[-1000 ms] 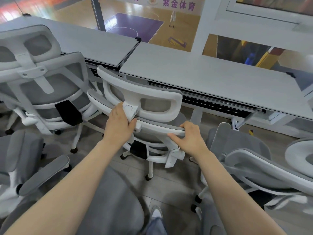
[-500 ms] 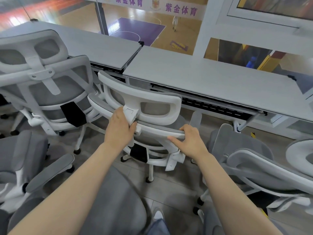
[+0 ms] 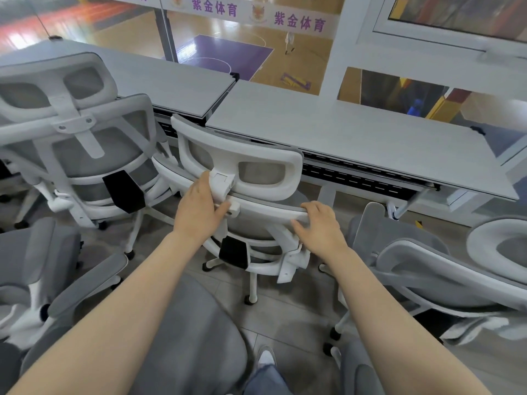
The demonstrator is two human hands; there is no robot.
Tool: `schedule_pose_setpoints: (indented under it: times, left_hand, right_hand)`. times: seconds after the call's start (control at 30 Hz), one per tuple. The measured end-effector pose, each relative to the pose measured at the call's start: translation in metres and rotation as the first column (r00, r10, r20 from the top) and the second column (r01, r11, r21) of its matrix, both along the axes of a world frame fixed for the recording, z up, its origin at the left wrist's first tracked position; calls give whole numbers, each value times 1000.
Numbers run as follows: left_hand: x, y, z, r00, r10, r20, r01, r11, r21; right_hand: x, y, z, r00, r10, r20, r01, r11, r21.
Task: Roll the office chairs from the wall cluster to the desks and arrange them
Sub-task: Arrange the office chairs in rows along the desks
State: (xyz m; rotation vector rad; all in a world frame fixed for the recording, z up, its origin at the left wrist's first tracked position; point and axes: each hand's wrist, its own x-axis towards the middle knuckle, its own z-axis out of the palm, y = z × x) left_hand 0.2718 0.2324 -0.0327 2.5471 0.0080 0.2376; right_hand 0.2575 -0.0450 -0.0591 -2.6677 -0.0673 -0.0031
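Observation:
A white-framed office chair (image 3: 256,166) with grey mesh stands in front of me, its back toward me and its headrest close to the edge of the grey desk (image 3: 356,132). My left hand (image 3: 199,208) grips the top rail of its backrest beside the headrest post. My right hand (image 3: 320,223) holds the same rail near its right end, fingers curled over the top. The chair's seat is hidden behind its back.
A second matching chair (image 3: 77,138) stands at the left, against another desk (image 3: 159,78). More grey chairs crowd close: one at lower left (image 3: 42,269), one right (image 3: 445,280), a seat under my arms (image 3: 188,323). Glass beyond the desks overlooks a sports court.
Both hands have kept their grip while the chair has shifted slightly forward toward the desk. My view has moved a little closer and tilted up.

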Motion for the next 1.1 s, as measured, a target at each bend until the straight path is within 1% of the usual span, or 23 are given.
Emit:
schedule_pose_setpoints:
  times: [0.1, 0.2, 0.37, 0.53, 0.63, 0.8, 1.0, 1.1]
  left_hand:
    - [-21, 7, -3, 999, -18, -28, 20, 998, 62]
    - [-53, 11, -11, 995, -36, -91, 43, 996, 72]
    - [-117, 6, -26, 977, -120, -177, 139, 985, 103]
    - [-183, -2, -37, 963, -204, -178, 227, 967, 114]
    - [-224, -1, -40, 959, -241, -152, 255, 963, 84]
    - [-297, 9, -33, 962, -241, -130, 250, 966, 61]
    - [-399, 19, -40, 979, -158, -130, 167, 984, 63]
    - [-453, 34, -40, 987, -113, -115, 125, 987, 99]
  right_hand:
    - [-27, 4, 7, 1000, -15, -27, 16, 999, 40]
    - [-66, 13, 12, 997, -1, -71, 6, 998, 66]
    - [-147, 32, 9, 983, 56, -177, -37, 994, 108]
    - [-216, 49, 5, 956, 61, -285, -20, 989, 144]
    - [-250, 54, 7, 954, 80, -288, -28, 983, 181]
    - [-301, 62, 10, 954, 131, -269, -77, 976, 201]
    - [-386, 63, 6, 941, 217, -259, -161, 962, 220]
    - [-429, 70, 3, 931, 244, -271, -183, 955, 232]
